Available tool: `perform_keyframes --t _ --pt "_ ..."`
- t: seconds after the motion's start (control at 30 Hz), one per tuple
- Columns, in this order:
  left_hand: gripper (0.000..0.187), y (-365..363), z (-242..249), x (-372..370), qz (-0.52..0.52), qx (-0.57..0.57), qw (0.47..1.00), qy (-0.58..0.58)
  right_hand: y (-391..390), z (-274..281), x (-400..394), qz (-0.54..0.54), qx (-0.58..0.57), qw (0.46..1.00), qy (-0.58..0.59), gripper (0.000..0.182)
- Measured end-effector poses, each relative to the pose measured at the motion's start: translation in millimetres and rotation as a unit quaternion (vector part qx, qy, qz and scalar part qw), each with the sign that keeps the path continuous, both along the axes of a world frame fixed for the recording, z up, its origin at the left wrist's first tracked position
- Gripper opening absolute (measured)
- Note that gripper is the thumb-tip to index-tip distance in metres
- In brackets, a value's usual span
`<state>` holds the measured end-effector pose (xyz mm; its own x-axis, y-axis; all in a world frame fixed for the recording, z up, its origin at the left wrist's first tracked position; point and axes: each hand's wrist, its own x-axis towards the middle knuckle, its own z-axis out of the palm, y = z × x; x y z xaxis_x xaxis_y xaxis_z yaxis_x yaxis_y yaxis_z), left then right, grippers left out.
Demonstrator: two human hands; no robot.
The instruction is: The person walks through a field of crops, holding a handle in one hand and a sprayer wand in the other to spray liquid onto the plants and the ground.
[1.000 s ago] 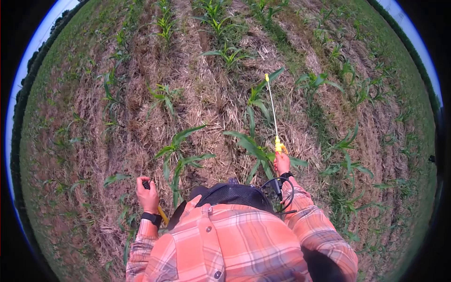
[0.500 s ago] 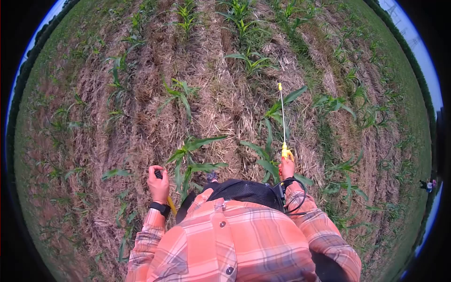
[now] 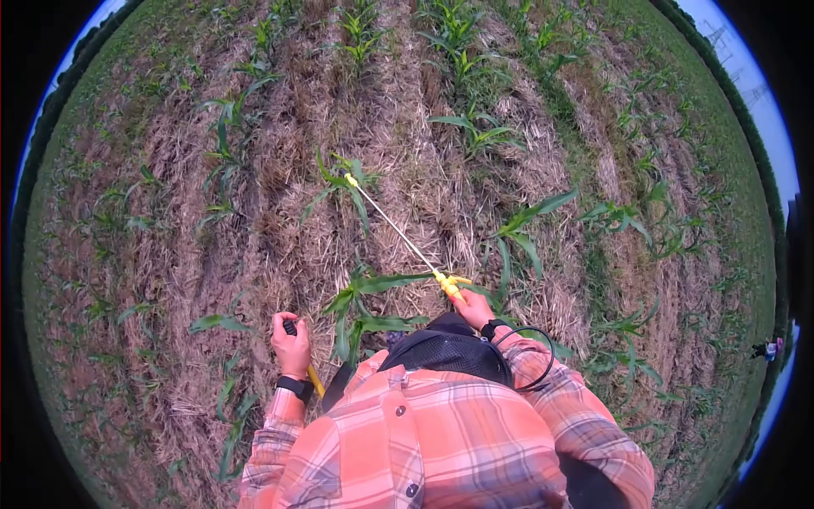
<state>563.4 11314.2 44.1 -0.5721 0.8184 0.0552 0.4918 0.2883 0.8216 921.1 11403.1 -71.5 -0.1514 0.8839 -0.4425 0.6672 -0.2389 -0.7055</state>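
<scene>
My right hand point(image 3: 474, 309) is closed round the handle of a yellow spray wand point(image 3: 396, 227), whose thin pale tube points forward and left. The wand's yellow nozzle point(image 3: 351, 180) overlaps the leaves of a young green plant point(image 3: 343, 188). A black hose point(image 3: 547, 340) loops beside my right wrist. At the lower left, my left hand point(image 3: 291, 346) grips the black end of a yellow lever point(image 3: 316, 381), which runs back toward my body. Leaves of a nearer plant point(image 3: 360, 299) spread between my two hands.
Rows of green plants point(image 3: 479, 132) stand in straw-covered soil point(image 3: 390, 153). Another plant point(image 3: 519, 227) is right of the wand. A black mesh bag point(image 3: 445, 356) sits at my waist. A distant person point(image 3: 772, 349) is at the far right edge.
My right hand has moved left, and the wand has swung from pointing straight ahead to the forward left. My left hand has shifted slightly down and right with the lever.
</scene>
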Motion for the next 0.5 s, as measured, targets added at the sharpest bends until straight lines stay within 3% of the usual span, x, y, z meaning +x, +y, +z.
perform_keyframes --t 0.17,0.2,0.27,0.4,0.47,0.5 --pt "0.012 10 0 -7 0.033 -0.037 0.997 -0.059 24 11 -14 0.125 0.002 0.992 -0.015 0.027" --pt "0.012 15 -2 -9 0.032 -0.034 0.997 -0.057 28 14 -17 0.140 0.035 0.989 0.004 0.028" --pt "0.012 23 -4 -10 0.043 0.011 0.999 -0.001 44 17 -21 0.160 -0.020 0.987 0.000 0.028" --pt "0.012 57 17 -2 0.048 -0.021 0.998 0.032 78 -10 -10 0.137 -0.008 0.990 0.018 0.029" --pt "0.011 81 11 5 0.033 0.026 0.998 0.049 99 -14 1 0.098 -0.046 0.994 -0.001 0.031" --pt "0.011 93 10 7 0.029 0.018 0.998 0.058 105 -23 8 0.074 0.021 0.997 -0.009 0.033"
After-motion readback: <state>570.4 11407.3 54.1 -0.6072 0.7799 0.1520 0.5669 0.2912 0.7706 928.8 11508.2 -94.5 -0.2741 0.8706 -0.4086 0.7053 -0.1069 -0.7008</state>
